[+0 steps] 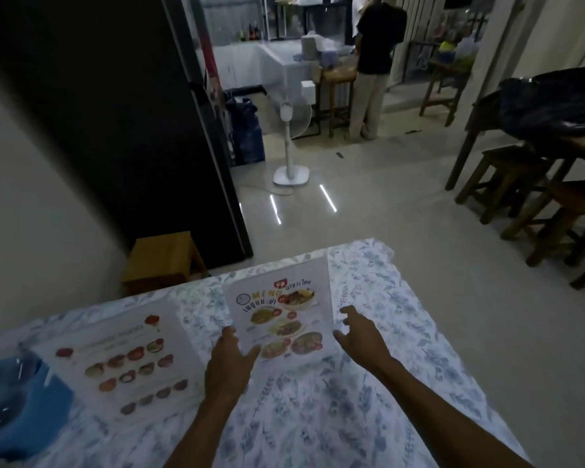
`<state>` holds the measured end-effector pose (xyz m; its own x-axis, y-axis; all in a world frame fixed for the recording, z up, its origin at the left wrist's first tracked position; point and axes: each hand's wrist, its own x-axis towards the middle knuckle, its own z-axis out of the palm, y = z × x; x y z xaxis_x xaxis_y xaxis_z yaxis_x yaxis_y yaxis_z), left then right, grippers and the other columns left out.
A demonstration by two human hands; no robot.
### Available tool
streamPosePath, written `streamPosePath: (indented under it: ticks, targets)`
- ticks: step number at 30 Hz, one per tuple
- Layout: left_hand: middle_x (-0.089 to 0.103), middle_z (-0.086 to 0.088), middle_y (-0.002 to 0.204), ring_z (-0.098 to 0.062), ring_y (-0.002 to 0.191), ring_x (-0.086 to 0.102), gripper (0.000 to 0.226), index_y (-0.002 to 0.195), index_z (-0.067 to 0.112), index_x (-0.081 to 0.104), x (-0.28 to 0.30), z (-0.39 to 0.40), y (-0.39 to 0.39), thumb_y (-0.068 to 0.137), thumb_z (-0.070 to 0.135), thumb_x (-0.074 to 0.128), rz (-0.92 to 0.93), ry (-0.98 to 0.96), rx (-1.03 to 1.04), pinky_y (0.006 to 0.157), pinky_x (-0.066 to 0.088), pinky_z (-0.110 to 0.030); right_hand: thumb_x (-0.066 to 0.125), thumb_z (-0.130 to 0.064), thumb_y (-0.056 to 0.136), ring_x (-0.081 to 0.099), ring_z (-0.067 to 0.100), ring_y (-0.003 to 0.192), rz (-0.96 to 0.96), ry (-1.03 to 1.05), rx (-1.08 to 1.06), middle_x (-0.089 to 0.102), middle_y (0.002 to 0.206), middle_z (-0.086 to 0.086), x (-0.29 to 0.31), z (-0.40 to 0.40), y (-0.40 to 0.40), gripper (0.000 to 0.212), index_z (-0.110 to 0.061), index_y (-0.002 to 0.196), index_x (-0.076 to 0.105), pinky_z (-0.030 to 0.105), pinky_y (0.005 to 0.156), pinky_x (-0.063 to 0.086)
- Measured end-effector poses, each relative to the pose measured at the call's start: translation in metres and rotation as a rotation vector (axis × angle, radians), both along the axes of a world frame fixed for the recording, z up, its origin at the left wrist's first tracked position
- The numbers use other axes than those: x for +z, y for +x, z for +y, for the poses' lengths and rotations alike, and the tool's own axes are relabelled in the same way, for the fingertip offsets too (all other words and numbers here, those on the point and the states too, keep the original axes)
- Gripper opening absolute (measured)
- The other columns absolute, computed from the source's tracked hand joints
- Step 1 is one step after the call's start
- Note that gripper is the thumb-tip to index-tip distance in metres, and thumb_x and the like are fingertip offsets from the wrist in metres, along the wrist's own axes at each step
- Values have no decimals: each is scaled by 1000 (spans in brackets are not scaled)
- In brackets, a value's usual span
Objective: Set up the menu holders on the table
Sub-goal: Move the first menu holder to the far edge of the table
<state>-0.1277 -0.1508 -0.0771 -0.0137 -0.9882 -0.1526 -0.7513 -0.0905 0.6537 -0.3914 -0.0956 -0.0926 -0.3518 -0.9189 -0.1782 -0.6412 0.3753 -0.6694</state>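
Your table (368, 417) wears a loose floral cloth, so the upright menu holder (279, 315) near its far edge could skid or tip. Your left hand (230, 363) pinches its lower left corner; your right hand (360, 336) hovers open beside it — release carefully.

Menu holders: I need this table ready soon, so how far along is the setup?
One menu holder stands upright on the tablecloth; the left hand grips its lower edge, while the right hand is open beside it. A second menu sheet lies flat to the left, not yet stood up.
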Motion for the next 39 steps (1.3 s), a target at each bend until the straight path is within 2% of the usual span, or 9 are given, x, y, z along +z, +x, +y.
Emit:
streamPosePath:
  ticks: [4,10,13,16,23,26,31,35,39]
  targets:
    - [71,-4,111,-23,99,68,37,114,18,60,-7,-1,-1,86,39,71,-17,-7,18,77,55,-34,62,-31,92,62,26,105,-29,12,64,64,120,10,-9,-13,-1,43,-19,131,48,38,80,54]
    - [72,-8,92,-25,82,69,26,100,11,64,-9,-3,-5,90,35,69,-49,-27,79,66,54,-32,53,-28,97,67,25,98,-30,5,124,70,114,8,-18,-22,-1,26,-15,120,55,34,74,54]
    - [73,-7,94,-23,83,69,26,105,9,65,-9,-2,-7,91,31,68,-34,-49,70,62,47,-26,53,-26,97,68,25,92,-22,6,139,72,108,9,-20,-22,-5,24,-14,118,55,34,72,55]
    - [74,-6,97,-21,84,70,27,108,10,64,-11,-2,-6,92,32,67,-34,-72,59,63,50,-26,53,-25,98,68,24,87,-18,-11,173,73,103,9,-21,-23,-8,23,-13,117,55,37,71,57]
    - [71,-3,92,-19,83,70,21,91,17,52,-13,3,-10,94,34,64,-73,-74,67,57,47,-23,53,-27,97,69,24,84,23,-49,212,74,101,7,-25,-22,-12,23,-14,115,54,39,69,58]
    - [72,-4,92,-18,83,69,20,90,18,51,-11,2,-11,93,32,65,-63,-88,69,57,44,-20,53,-26,96,69,25,84,25,-42,219,73,100,8,-24,-25,-13,22,-13,114,56,40,69,58]
    - [74,-3,97,-14,83,70,26,108,13,65,-8,-6,-14,91,32,67,33,-105,42,71,59,-32,55,-26,95,70,23,85,39,-36,228,74,101,8,-15,-38,-25,21,-13,112,58,37,70,59]
    - [72,-4,96,-12,77,66,27,110,9,65,2,-16,-32,91,28,68,70,-124,8,64,52,-21,56,-25,95,70,25,85,55,-55,218,74,102,9,-4,-48,-43,22,-13,113,59,36,68,58]
    - [71,-3,96,-17,83,70,27,107,11,67,7,-28,-50,91,32,67,90,-126,-17,69,59,-34,57,-27,95,70,24,88,57,-65,180,74,106,7,4,-53,-63,22,-14,113,60,32,67,56]
